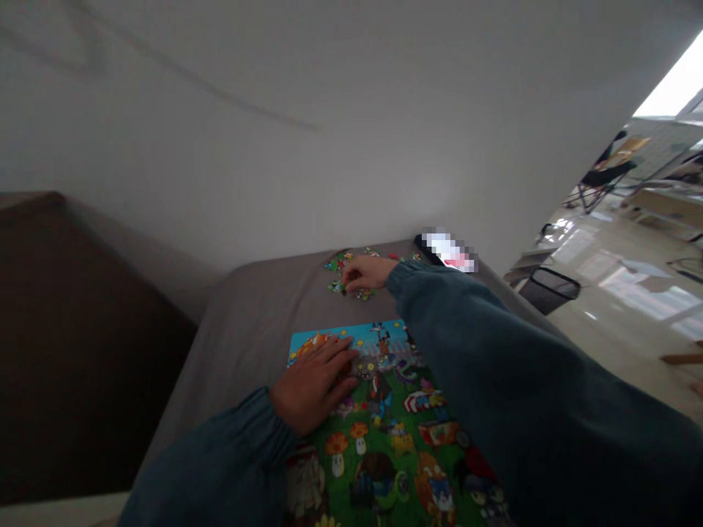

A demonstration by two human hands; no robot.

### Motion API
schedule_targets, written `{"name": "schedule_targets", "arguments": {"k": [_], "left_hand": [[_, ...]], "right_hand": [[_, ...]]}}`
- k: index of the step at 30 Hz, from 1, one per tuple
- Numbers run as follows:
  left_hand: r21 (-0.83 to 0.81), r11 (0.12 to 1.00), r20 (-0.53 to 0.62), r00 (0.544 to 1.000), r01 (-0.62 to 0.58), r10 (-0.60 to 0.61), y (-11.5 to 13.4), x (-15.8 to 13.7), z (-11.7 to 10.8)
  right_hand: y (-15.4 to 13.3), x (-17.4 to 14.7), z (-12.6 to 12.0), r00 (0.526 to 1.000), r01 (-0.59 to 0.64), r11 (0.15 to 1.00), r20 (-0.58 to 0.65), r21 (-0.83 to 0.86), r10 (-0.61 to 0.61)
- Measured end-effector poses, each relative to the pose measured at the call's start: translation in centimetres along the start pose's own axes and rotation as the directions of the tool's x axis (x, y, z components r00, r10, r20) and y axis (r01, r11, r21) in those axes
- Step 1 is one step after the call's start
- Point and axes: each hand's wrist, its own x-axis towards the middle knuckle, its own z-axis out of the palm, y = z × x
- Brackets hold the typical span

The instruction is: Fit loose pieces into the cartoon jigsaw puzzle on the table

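Your left hand point(315, 384) lies flat, fingers slightly spread, on the rectangular blue-and-green cartoon picture point(384, 439) on the grey cloth-covered desk point(258, 296). Beyond its top edge, your right hand point(367, 272) curls among small, irregular multicoloured pieces point(335, 286); whether your fingertips pinch one, I cannot tell.
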Motion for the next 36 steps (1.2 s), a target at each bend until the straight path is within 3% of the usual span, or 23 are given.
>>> {"name": "schedule_targets", "arguments": {"k": [3,6,9,12,14,19,21,29,36], "left_hand": [[0.005,0.998,-0.038,0.998,-0.059,0.059,-0.4,0.2,0.4],[0.016,0.996,-0.063,0.994,-0.093,0.093,-0.8,0.5,0.7],[0.013,0.995,-0.065,0.992,-0.103,0.104,-1.0,0.8,0.9],[0.013,0.996,-0.067,0.993,-0.093,0.093,-0.9,0.8,1.0],[0.010,0.996,-0.074,0.993,-0.092,0.092,-0.9,0.8,1.0],[0.009,0.997,-0.071,0.994,-0.082,0.082,-1.0,0.6,1.2],[0.020,0.997,-0.059,0.995,-0.077,0.079,-1.0,0.6,1.1],[0.042,0.997,-0.048,0.996,-0.067,0.069,-0.7,0.5,1.0],[0.054,0.996,-0.046,0.996,-0.070,0.073,-0.7,0.3,1.1]], "right_hand": [[-1.2,-4.3,0.0,0.994,0.033,0.993,0.096,0.111,-0.044],[-2.9,-9.4,1.2,0.944,0.162,0.927,0.221,0.339,-0.246],[-4.8,-13.2,2.8,0.883,0.305,0.876,0.232,0.374,-0.407],[-6.0,-15.1,4.3,0.834,0.456,0.814,0.146,0.360,-0.532],[-6.2,-15.4,5.2,0.832,0.475,0.803,0.113,0.360,-0.543],[-5.9,-15.2,7.0,0.935,0.253,0.833,0.096,0.492,-0.341],[-5.8,-15.1,7.6,0.949,0.220,0.834,0.089,0.506,-0.304],[-6.4,-14.4,9.1,0.893,0.415,0.804,-0.022,0.426,-0.449],[-7.2,-13.8,9.9,0.873,0.442,0.833,0.054,0.333,-0.484]]}}
